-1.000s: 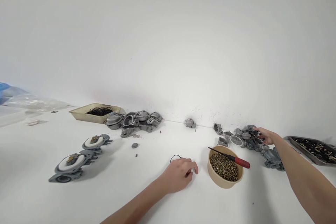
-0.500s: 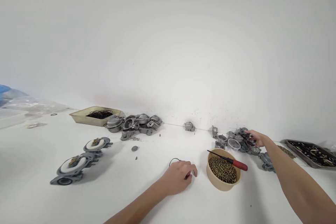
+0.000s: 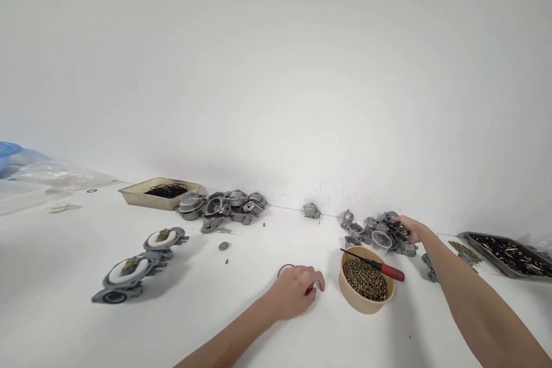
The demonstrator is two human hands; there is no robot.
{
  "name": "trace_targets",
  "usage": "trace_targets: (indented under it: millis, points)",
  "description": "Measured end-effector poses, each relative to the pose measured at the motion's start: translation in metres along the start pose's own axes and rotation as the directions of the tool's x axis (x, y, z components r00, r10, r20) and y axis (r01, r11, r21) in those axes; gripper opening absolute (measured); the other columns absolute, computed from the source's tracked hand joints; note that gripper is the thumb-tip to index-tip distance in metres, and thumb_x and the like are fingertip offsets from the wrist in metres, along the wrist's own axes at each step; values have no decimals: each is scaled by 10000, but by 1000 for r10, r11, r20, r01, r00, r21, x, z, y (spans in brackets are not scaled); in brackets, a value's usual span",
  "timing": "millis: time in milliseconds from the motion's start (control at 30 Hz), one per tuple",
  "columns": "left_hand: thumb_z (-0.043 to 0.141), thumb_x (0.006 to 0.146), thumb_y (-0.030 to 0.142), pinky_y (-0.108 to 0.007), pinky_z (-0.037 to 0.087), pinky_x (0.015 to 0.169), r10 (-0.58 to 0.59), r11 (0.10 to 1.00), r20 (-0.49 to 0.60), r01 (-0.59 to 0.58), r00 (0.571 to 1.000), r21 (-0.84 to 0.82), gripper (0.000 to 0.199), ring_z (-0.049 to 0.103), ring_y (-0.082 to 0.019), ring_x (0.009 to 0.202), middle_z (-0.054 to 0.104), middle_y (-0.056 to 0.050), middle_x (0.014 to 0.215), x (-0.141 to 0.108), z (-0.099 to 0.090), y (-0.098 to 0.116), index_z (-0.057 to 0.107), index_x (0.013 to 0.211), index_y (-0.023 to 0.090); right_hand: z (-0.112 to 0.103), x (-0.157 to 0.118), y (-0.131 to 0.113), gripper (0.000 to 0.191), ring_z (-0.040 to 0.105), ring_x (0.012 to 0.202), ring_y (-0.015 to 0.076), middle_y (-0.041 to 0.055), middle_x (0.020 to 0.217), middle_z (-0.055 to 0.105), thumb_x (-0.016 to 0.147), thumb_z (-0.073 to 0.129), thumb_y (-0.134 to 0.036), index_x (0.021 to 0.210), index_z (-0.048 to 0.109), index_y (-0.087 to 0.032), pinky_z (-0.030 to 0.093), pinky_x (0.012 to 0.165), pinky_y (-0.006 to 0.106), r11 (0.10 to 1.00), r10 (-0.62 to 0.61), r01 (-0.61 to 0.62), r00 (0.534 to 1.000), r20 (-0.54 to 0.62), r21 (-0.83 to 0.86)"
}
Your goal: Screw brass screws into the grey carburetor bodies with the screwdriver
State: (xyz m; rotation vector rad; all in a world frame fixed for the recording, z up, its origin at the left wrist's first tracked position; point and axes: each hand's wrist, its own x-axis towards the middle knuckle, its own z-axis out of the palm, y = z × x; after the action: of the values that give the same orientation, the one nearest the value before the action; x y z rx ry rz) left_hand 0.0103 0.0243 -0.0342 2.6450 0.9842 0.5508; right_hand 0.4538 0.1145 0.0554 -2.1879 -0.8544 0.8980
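My left hand [image 3: 297,292] rests on the white table with its fingers curled, and a thin dark ring [image 3: 284,268] shows just behind it. Whether the fingers pinch the ring is hidden. At the right, my right hand [image 3: 409,229] has its fingers closed on a grey metal part [image 3: 391,218] in the right pile of castings. A tan bowl [image 3: 360,303] of brass-coloured screws stands between the hands, with a red-handled screwdriver [image 3: 391,272] lying across it. A clear plastic cup [image 3: 382,241] sits behind the bowl, against the pile.
Two grey housings with white discs [image 3: 127,270] lie at the left. Behind are a tray of black rings [image 3: 146,200] and a heap of grey castings [image 3: 215,205]. A dark tray [image 3: 509,253] of small parts is at the far right, beside loose screws [image 3: 463,251].
My right hand has shifted slightly left together with the grey part, and castings in the right pile have moved left. My left hand has barely moved.
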Motion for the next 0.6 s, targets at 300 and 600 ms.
trace_targets:
  millis: [300,600]
  points:
    - [529,798,100,-271,508,772,-11,1000,6,11,1000,21,352,729,-192,855,767,35,923,0,-1,3,729,998,309,10,-12,-7,415,615,1209,277,124,1400,576,1028,656,-392,1376,592,-175,546,1015,501,1000,-15,15,1000,24,22]
    - [544,793,115,-263,526,780,-6,999,-3,6,1000,43,344,726,-189,851,774,37,935,0,0,2,731,1002,316,27,-11,-13,408,623,1190,272,122,1383,584,1027,660,-385,1367,595,-171,557,998,491,997,-66,65,996,61,29]
